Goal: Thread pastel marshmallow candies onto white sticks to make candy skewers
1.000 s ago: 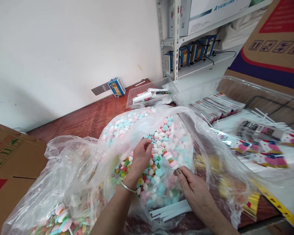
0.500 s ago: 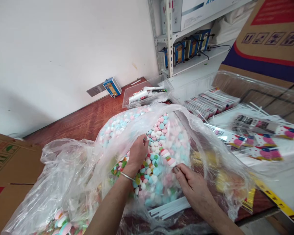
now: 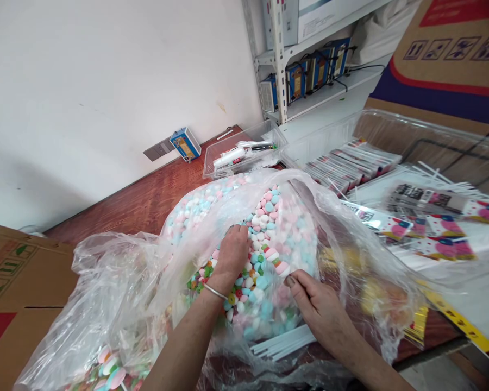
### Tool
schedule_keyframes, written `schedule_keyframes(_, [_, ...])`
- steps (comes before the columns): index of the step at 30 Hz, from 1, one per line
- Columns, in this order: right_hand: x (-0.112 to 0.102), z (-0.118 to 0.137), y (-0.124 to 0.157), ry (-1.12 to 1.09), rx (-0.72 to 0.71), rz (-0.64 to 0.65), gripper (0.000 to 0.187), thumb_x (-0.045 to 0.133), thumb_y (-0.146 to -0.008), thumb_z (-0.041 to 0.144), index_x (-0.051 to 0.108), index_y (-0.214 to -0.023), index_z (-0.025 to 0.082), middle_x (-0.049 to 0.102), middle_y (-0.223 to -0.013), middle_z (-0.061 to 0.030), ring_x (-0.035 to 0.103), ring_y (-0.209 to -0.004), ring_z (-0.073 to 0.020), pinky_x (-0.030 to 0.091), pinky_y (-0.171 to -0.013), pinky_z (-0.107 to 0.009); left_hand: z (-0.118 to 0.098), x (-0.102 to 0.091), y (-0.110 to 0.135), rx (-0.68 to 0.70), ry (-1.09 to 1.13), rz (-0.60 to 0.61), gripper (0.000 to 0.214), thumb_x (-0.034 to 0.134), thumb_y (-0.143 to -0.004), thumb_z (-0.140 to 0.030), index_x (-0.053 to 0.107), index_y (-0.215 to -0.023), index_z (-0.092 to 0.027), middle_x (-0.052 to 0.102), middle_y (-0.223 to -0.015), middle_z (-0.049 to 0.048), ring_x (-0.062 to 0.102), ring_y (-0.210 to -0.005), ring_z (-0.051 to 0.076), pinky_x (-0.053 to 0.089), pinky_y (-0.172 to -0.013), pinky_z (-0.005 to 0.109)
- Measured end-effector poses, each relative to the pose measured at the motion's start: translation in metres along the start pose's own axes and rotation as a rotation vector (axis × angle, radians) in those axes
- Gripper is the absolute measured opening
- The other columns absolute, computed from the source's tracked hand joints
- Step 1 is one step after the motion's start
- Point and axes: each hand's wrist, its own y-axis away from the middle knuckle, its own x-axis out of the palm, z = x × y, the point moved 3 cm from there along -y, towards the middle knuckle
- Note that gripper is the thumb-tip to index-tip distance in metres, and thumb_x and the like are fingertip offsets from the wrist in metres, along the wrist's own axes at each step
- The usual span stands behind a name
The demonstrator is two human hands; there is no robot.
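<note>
My right hand [image 3: 318, 304] pinches the lower end of a candy skewer [image 3: 276, 260], a row of pink and white marshmallows with green and orange gummies between them. The skewer slants up and left over the open bag of candies. My left hand [image 3: 233, 248], with a bangle at the wrist, is in among the loose marshmallows [image 3: 264, 209], its fingers curled and their tips hidden. Ring gummies [image 3: 204, 274] lie beside that wrist. The clear plastic bag [image 3: 305, 182] spreads round both hands. White sticks [image 3: 283, 343] lie below my right hand.
A clear bin [image 3: 375, 114] at right holds packed wrappers [image 3: 350, 163] and loose printed pouches [image 3: 444, 212]. A small tray [image 3: 244, 152] of tools stands behind the bag. Finished skewers [image 3: 112, 369] lie at lower left, near a carton [image 3: 20, 271]. Yellow tape [image 3: 464, 326] marks the edge.
My left hand has turned over slightly, its fingers now pointing down into the marshmallows. The right hand still pinches the skewer, nearly unmoved. The view has shifted a little.
</note>
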Motion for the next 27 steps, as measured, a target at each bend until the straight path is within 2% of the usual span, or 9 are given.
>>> schedule_keyframes(6, [-0.002,-0.003,0.001,-0.066,0.006,-0.042,0.032,0.033,-0.097,0.04,0.054,-0.083,0.022,0.056,-0.065,0.0018,0.054,-0.059,-0.017,0.036,-0.057,-0.026,0.002,0.002,-0.012,-0.074,0.145,-0.034,0.021,0.055,-0.075,-0.002,0.054,-0.085,-0.021,0.059,-0.089,0.0062,0.057,-0.094,0.025,0.044,-0.084,0.037])
schedule_keyframes(11, [-0.006,-0.003,-0.003,-0.321,0.047,-0.17,0.031,0.043,-0.095,0.045,0.058,-0.081,0.021,0.053,-0.065,0.0028,0.049,-0.058,-0.0143,0.038,-0.053,-0.023,-0.002,-0.015,0.008,-0.169,0.387,-0.041,0.006,0.056,-0.084,-0.023,0.052,-0.087,-0.02,0.06,-0.079,0.0016,0.06,-0.073,0.017,0.048,-0.067,0.03])
schedule_keyframes(13, [-0.004,0.0,-0.005,-0.488,0.067,-0.191,0.028,0.052,-0.091,0.046,0.06,-0.083,0.021,0.057,-0.069,0.0018,0.053,-0.063,-0.0145,0.043,-0.056,-0.023,-0.01,-0.019,0.027,-0.214,0.658,0.009,0.013,0.055,-0.088,-0.032,0.052,-0.092,-0.02,0.061,-0.079,0.001,0.061,-0.069,0.015,0.049,-0.062,0.026])
schedule_keyframes(14, [-0.002,0.003,-0.006,-0.561,0.075,-0.18,0.027,0.056,-0.088,0.047,0.062,-0.086,0.021,0.06,-0.072,0.0014,0.055,-0.065,-0.0149,0.046,-0.059,-0.023,-0.016,-0.019,0.038,-0.261,0.904,0.048,0.018,0.058,-0.087,-0.034,0.053,-0.096,-0.02,0.062,-0.081,0.001,0.063,-0.07,0.014,0.049,-0.062,0.025])
schedule_keyframes(16, [0.003,0.009,-0.007,-0.656,0.093,-0.143,0.029,0.062,-0.085,0.046,0.064,-0.098,0.02,0.061,-0.072,0.0019,0.058,-0.065,-0.0156,0.049,-0.06,-0.024,-0.029,-0.018,0.059,-0.378,1.367,0.107,0.029,0.069,-0.081,-0.033,0.056,-0.104,-0.02,0.064,-0.082,0.0006,0.063,-0.07,0.013,0.05,-0.064,0.024])
schedule_keyframes(18, [0.006,0.017,-0.006,-0.686,0.095,-0.107,0.035,0.065,-0.083,0.044,0.064,-0.108,0.02,0.062,-0.07,0.0026,0.061,-0.066,-0.0165,0.051,-0.061,-0.025,-0.041,-0.018,0.076,-0.466,1.63,0.121,0.031,0.075,-0.076,-0.029,0.061,-0.102,-0.019,0.066,-0.082,0.0008,0.063,-0.069,0.011,0.051,-0.065,0.023])
schedule_keyframes(21, [0.007,0.028,-0.004,-0.69,0.034,-0.073,0.032,0.069,-0.081,0.041,0.066,-0.106,0.022,0.068,-0.083,0.0001,0.065,-0.083,-0.0194,0.054,-0.074,-0.027,-0.055,-0.019,0.092,-0.494,1.747,0.128,0.023,0.077,-0.076,-0.028,0.069,-0.093,-0.016,0.069,-0.087,0.0037,0.063,-0.071,0.01,0.052,-0.067,0.022])
schedule_keyframes(23, [0.007,0.032,-0.002,-0.694,0.002,-0.058,0.027,0.071,-0.08,0.04,0.067,-0.102,0.023,0.071,-0.091,-0.0006,0.066,-0.092,-0.0202,0.053,-0.083,-0.028,-0.059,-0.02,0.098,-0.479,1.765,0.134,0.025,0.079,-0.074,-0.027,0.071,-0.095,-0.015,0.071,-0.092,0.0053,0.064,-0.075,0.012,0.053,-0.07,0.023])
schedule_keyframes(27, [0.008,0.031,0.002,-0.711,0.019,-0.028,0.027,0.07,-0.081,0.041,0.065,-0.1,0.022,0.07,-0.087,-0.0003,0.066,-0.087,-0.0193,0.054,-0.08,-0.027,-0.059,-0.023,0.106,-0.472,1.73,0.102,0.033,0.084,-0.067,-0.024,0.073,-0.098,-0.016,0.073,-0.095,0.0067,0.066,-0.081,0.015,0.055,-0.074,0.026])
